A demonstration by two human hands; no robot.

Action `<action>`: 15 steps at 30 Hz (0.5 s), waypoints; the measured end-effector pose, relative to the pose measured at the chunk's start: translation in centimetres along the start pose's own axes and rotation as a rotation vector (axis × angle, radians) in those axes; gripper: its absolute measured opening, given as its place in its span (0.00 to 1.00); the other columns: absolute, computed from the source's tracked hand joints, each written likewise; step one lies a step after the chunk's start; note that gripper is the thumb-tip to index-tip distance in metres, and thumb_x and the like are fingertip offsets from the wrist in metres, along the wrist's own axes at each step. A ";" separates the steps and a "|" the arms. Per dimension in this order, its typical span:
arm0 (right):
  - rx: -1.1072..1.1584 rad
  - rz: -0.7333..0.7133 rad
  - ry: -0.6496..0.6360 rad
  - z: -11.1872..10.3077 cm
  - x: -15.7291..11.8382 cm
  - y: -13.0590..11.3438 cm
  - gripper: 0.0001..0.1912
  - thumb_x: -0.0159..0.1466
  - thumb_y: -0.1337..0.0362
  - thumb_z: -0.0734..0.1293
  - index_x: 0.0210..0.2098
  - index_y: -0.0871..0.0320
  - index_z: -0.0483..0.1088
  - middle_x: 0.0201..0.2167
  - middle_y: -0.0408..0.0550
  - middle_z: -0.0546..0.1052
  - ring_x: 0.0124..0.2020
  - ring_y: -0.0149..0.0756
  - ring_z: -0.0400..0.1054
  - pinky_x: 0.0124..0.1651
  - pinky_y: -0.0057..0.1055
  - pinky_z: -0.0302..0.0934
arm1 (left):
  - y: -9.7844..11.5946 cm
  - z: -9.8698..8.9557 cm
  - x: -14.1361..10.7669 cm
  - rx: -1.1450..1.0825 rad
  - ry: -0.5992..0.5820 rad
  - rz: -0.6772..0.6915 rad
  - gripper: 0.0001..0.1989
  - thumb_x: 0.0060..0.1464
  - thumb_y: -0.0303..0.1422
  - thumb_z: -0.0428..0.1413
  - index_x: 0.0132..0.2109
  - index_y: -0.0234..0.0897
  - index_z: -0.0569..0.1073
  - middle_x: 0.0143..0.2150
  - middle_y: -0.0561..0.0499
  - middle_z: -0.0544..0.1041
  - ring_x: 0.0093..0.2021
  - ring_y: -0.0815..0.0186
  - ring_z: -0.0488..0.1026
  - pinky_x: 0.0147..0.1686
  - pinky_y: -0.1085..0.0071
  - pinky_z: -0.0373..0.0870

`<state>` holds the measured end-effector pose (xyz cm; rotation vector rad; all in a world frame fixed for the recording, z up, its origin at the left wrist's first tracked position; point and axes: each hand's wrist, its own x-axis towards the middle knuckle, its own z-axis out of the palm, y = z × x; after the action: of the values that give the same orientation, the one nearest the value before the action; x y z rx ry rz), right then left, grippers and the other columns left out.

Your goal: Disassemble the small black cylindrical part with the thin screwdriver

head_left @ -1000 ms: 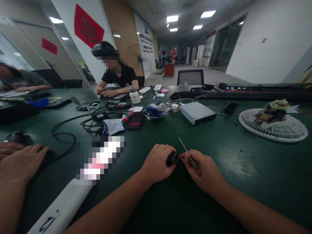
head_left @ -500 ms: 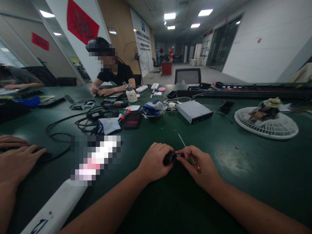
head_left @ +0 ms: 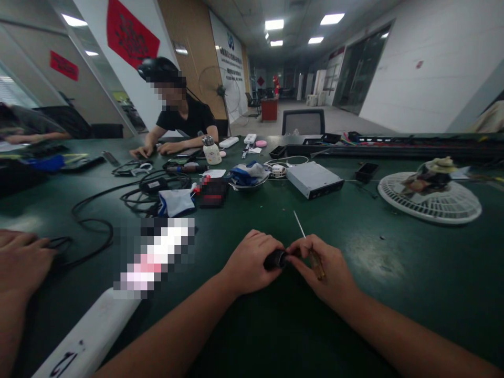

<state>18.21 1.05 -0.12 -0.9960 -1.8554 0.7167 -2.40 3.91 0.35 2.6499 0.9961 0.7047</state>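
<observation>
Just in front of me, my left hand (head_left: 252, 262) is closed around a short black cylindrical part (head_left: 276, 259) with its open end facing right. My right hand (head_left: 325, 268) holds a screwdriver (head_left: 316, 264) by its amber, see-through handle. The thin metal shaft points up and away from me, clear of the black part. My right thumb and index finger come together at the open end of the cylinder. Whatever lies between those fingertips is too small and hidden to make out.
Beyond my hands lie a grey disc-drive box (head_left: 314, 179), a bowl with blue-white cloth (head_left: 249, 174) and a white fan grille (head_left: 429, 198). Black cables (head_left: 88, 223) and a white device (head_left: 84, 331) lie left. Another person's hand (head_left: 25, 262) rests far left; a co-worker (head_left: 181, 121) sits opposite.
My right hand has shifted slightly, and the screwdriver's shaft has swung a little to the right. The small metallic bit at the cylinder's mouth no longer shows. The neighbour's hand at left has drawn back.
</observation>
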 end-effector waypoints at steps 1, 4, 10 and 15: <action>-0.018 -0.004 -0.005 0.0 0.0 0.0 0.13 0.63 0.71 0.68 0.32 0.53 0.57 0.36 0.44 0.76 0.37 0.35 0.73 0.40 0.32 0.65 | 0.0 0.0 0.0 -0.005 -0.002 0.020 0.09 0.55 0.31 0.59 0.43 0.38 0.71 0.40 0.50 0.76 0.41 0.61 0.72 0.46 0.61 0.62; -0.068 0.004 -0.020 0.2 -0.1 0.1 0.14 0.62 0.71 0.69 0.33 0.53 0.58 0.34 0.43 0.73 0.35 0.35 0.70 0.38 0.32 0.62 | 0.0 0.0 0.0 -0.018 -0.006 0.073 0.10 0.55 0.33 0.60 0.44 0.38 0.71 0.38 0.50 0.76 0.39 0.62 0.73 0.45 0.62 0.62; -0.106 0.035 -0.034 0.2 -0.1 0.5 0.11 0.64 0.68 0.67 0.33 0.53 0.59 0.32 0.41 0.70 0.31 0.34 0.66 0.35 0.31 0.59 | 0.1 0.0 -0.1 -0.014 0.002 0.069 0.11 0.56 0.34 0.60 0.45 0.37 0.71 0.38 0.50 0.76 0.39 0.62 0.72 0.46 0.61 0.62; 0.016 0.047 -0.051 0.2 0.3 0.5 0.11 0.65 0.69 0.66 0.34 0.53 0.58 0.34 0.42 0.71 0.33 0.34 0.67 0.36 0.31 0.61 | 0.3 0.0 -0.1 -0.011 0.014 0.019 0.10 0.58 0.34 0.58 0.45 0.38 0.70 0.40 0.50 0.76 0.40 0.61 0.71 0.46 0.60 0.62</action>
<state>18.15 1.58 -0.48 -1.0229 -1.8724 0.7901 -2.30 3.67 0.46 2.6515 0.9694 0.7314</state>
